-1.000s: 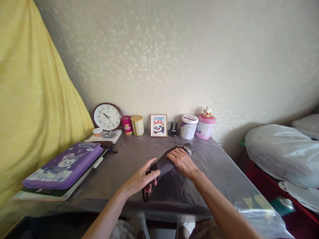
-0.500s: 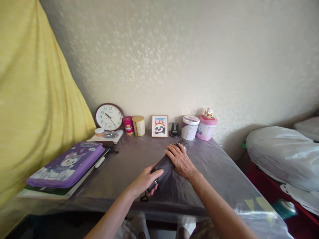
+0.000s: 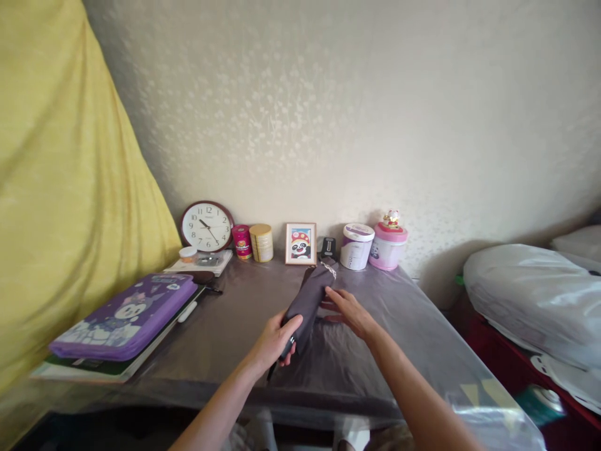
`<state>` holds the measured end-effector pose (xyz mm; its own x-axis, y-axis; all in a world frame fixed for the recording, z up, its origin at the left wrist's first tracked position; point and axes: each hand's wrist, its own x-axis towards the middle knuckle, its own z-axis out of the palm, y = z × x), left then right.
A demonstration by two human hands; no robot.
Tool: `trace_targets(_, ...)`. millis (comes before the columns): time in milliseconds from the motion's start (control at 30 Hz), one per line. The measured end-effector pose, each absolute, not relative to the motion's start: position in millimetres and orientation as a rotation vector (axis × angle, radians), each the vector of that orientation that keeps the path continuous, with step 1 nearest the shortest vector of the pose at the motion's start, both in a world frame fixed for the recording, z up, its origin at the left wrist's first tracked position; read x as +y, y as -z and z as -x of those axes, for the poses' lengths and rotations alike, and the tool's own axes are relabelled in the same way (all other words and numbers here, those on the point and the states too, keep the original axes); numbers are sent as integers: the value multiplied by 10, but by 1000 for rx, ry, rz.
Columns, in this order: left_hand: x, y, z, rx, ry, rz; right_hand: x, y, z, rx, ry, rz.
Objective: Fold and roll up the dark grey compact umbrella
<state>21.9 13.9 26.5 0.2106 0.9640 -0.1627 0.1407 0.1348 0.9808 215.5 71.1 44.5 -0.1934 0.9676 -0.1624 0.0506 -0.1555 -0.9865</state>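
Observation:
A dark folded umbrella [image 3: 307, 302] slants over the middle of the table, its patterned tip end pointing away from me. My left hand [image 3: 282, 338] wraps round the handle end, thumb on top, and a strap dangles below. At the umbrella's right side is my right hand [image 3: 346, 310], its fingers stretched out and apart. The fingertips reach the fabric or lie just beside and partly under it; whether they press on it I cannot tell.
Along the wall stand a clock [image 3: 207, 227], a pink tin [image 3: 242, 242], a yellow tin [image 3: 261, 243], a framed panda picture [image 3: 300, 243] and two tubs [image 3: 357, 247]. A purple case [image 3: 124, 316] lies on books at left. A plastic-covered bundle [image 3: 530, 300] sits at right.
My right hand has come off the top of the umbrella and moved to its right side, fingers now spread. The umbrella points more steeply away. My left hand keeps its hold.

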Motion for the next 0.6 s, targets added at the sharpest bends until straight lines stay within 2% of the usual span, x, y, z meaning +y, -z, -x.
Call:
trace_targets(400, 14, -255, -369, 1506, -870, -1917, 762, -378, -1998, -1018, -1447, 1219)
trace_targets(600, -43, -210, -447, 1820, -553, -2348, 836, -279, -1952, -771, -1374, 1300)
